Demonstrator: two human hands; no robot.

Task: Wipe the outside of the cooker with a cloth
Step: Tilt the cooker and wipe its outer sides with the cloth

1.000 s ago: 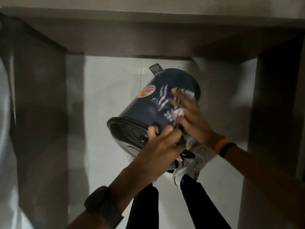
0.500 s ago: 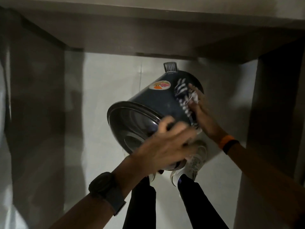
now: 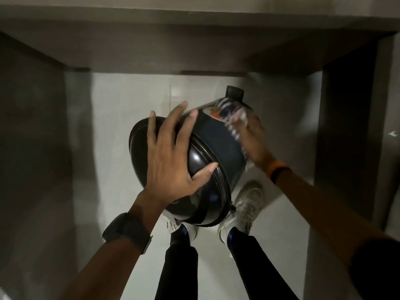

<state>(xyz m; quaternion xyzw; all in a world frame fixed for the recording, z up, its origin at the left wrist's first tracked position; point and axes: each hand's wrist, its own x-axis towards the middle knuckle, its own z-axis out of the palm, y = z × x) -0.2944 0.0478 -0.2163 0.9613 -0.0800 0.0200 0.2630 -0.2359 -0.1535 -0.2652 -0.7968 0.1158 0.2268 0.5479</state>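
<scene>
cooker [image 3: 218, 148] held in the air above the pale floor [image 3: 121, 118], tilted on its side, dark lid end toward you. your left hand [image 3: 171, 161] lies flat on that end, fingers [image 3: 151, 128] spread wide and thumb hooked at the rim, bracing rather than gripping. your right hand [image 3: 253, 139] presses a patterned cloth [image 3: 232, 118] against the navy side wall near a sticker [image 3: 213, 112]; motion blur hides how far those fingers curl. white shoes [image 3: 246, 206] stand below.
</scene>
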